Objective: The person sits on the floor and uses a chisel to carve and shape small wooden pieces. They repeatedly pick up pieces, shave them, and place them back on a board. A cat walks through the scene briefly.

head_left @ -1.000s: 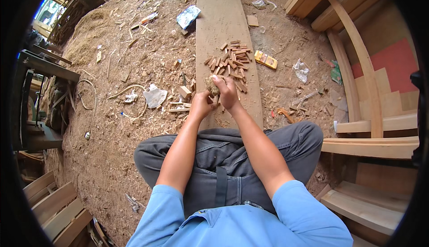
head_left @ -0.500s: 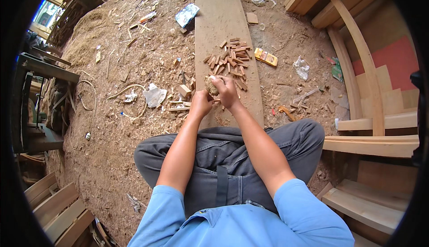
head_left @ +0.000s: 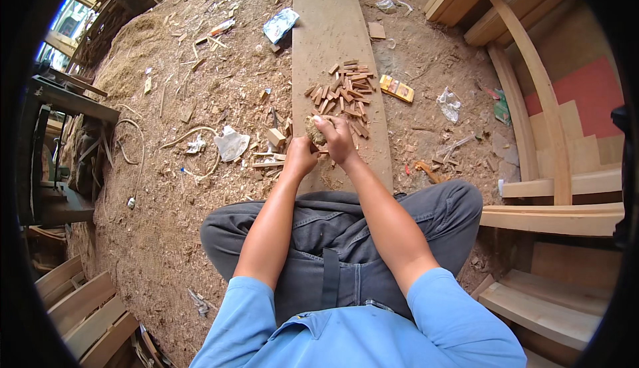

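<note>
My right hand (head_left: pixel 338 141) is closed around a rough, tan, fibrous-looking lump (head_left: pixel 313 130), with the thumb on top; its exact kind cannot be made out. Right beside it, my left hand (head_left: pixel 301 156) is closed, and a small reddish-brown wooden piece (head_left: pixel 323 153) shows between the two hands. The fingers hide most of that piece. Both hands are low over a long plank (head_left: pixel 326 21) that runs away from me. Just beyond them lies a loose pile of small brown wooden pieces (head_left: pixel 346 91) on the plank.
A yellow box (head_left: pixel 397 88) lies right of the plank, a blue-and-white packet (head_left: pixel 280 25) to its left. Offcuts (head_left: pixel 275 137), a crumpled white sheet (head_left: pixel 231 143) and a hose (head_left: pixel 133 135) lie on the shavings-covered floor. Wooden frames (head_left: pixel 549 188) line the right side; dark machinery (head_left: pixel 66 111) stands left.
The hands stay together at nearly the same spot, with only a slight shift. The pile and the plank look unchanged; the whole view has moved a little.
</note>
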The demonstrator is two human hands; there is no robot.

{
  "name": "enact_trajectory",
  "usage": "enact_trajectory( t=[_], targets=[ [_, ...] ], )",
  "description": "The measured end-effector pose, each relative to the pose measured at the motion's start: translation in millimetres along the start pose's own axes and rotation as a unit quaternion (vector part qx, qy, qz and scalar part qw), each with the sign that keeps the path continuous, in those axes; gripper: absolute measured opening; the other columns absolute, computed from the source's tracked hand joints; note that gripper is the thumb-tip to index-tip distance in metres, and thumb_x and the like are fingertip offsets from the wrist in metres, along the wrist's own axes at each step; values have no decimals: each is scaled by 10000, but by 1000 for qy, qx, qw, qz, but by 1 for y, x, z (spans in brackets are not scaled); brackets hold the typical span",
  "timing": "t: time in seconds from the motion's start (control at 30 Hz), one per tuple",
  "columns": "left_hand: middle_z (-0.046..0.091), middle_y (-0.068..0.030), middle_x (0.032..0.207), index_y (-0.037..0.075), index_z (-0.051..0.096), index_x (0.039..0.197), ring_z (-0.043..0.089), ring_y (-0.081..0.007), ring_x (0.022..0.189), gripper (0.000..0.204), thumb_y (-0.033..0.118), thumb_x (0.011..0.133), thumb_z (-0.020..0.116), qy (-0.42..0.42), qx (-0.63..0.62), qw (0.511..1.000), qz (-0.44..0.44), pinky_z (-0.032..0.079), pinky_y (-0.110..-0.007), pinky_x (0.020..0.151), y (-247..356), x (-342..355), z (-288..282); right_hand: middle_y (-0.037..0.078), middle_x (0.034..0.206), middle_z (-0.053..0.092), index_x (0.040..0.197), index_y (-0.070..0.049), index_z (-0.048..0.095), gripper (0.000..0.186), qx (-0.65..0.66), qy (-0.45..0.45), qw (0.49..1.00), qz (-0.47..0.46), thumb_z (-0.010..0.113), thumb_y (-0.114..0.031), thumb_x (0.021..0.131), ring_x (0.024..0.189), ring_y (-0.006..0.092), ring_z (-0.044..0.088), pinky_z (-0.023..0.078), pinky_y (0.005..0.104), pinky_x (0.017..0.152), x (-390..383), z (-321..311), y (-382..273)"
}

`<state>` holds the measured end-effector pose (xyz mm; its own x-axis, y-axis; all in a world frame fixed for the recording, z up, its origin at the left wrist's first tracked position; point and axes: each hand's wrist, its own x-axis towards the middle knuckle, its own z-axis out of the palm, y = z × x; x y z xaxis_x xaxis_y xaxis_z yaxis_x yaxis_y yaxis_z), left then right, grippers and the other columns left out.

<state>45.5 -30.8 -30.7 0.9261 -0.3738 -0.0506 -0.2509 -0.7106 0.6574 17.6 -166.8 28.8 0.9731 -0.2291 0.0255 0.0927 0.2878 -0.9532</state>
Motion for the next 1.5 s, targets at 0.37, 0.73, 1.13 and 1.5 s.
enact_trajectory(
  t=[0.37,0.73,1.13,1.5],
  targets=[
    [673,-251,758,-55,683,720,689,-385,761,79,16,687,683,-8,1,1000,-9,547,-440,722,7,-2,-5,-43,689,584,800,-23,667,283,0,-34,999,4,591,-267,922,662,45,469,372,241,602,1,-4,4],
    [683,-270,743,-115,713,794,715,-339,725,211,80,729,761,-2,-21,1000,10,546,-418,692,-3,-1,2,-37,756,606,838,-30,669,253,13,-52,998,12,593,-254,926,712,54,496,402,242,657,-2,-4,-5],
    [677,-269,750,-68,721,764,703,-375,741,133,48,700,726,2,-13,1000,-7,550,-431,705,3,-3,-2,-20,745,619,840,-3,681,302,39,-20,999,9,605,-284,922,713,63,515,404,248,652,1,0,2],
    [672,-247,760,-52,688,744,686,-391,788,75,-2,687,684,-4,-4,1000,-10,545,-440,742,-1,0,1,-60,693,542,759,-46,626,279,17,-35,999,13,587,-268,923,666,39,443,353,240,603,0,-2,-6]
  ],
)
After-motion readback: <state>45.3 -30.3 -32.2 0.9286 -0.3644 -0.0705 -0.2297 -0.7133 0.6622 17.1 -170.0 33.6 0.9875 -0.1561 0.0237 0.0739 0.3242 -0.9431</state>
